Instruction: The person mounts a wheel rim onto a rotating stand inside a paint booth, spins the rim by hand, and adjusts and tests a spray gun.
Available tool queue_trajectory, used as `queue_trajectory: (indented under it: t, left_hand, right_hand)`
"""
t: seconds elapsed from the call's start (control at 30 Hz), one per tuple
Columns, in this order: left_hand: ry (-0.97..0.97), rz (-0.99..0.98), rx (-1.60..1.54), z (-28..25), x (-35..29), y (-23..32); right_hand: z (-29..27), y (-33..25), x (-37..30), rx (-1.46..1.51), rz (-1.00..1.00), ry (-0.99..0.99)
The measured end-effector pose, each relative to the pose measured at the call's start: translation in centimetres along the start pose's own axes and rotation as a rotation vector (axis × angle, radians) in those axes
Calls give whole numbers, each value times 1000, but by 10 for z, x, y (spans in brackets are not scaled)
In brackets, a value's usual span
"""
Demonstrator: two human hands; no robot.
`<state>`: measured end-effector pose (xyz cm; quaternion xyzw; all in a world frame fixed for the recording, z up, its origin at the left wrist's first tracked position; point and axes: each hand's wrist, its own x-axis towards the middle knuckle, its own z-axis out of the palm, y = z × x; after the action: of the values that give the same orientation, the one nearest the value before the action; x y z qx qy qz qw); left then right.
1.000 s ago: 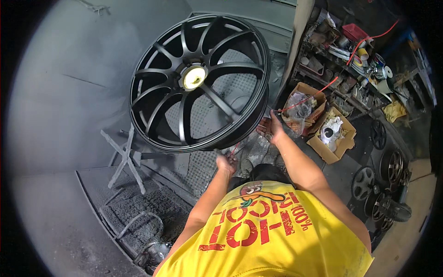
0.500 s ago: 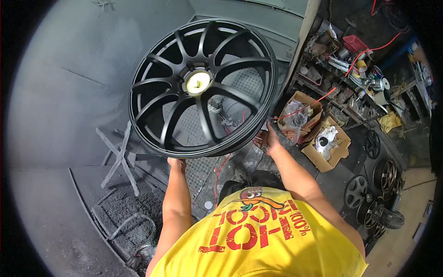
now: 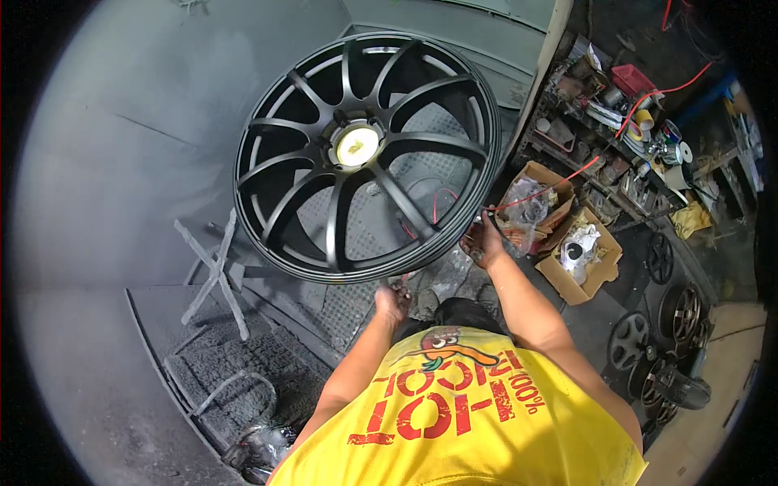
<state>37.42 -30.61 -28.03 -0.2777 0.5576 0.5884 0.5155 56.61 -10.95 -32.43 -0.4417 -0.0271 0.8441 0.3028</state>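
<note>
A large dark grey multi-spoke wheel rim (image 3: 340, 219) with a pale yellow hub centre (image 3: 356, 146) is raised in front of me, tilted with its spoked face toward me. What bears it from behind is hidden. My right hand (image 3: 484, 242) is at its lower right edge, thumb up, fingers loosely curved and apart; whether they touch the edge is hard to tell. Just below the near edge, my left hand (image 3: 393, 300) has its fingers bent and somewhat apart, with nothing visible in it. Both hands look smudged dark.
A cross-shaped stand (image 3: 215, 275) is at left, above a dark textured mat (image 3: 235, 368). At right are two cardboard boxes (image 3: 604, 283), a cluttered shelf (image 3: 616, 174) with a red hose (image 3: 648, 97), and several other wheels (image 3: 628, 340). A grey wall (image 3: 146, 186) closes the left side.
My left hand has left the rim's lower left edge and moved right and toward me. The rim has turned somewhat clockwise, its spokes now at different angles. My right hand stays beside the edge.
</note>
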Motion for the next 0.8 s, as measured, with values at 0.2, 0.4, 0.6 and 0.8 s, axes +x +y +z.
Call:
queue_trajectory:
  t: [0.2,0.4,0.6,0.8]
  left_hand:
    - [95,269,99,-37,44,63]
    - [2,485,-203,-65,72,142]
    - [87,467,-257,-86,83,132]
    - [113,222,-39,-43,63,72]
  right_hand:
    - [-17,2,3,-43,-13,-62]
    - [-10,2,-7,-61,40,-69]
    - [-11,-20,-9,-96,23,-65]
    - [-16,-65,-13,-219,-41,-38]
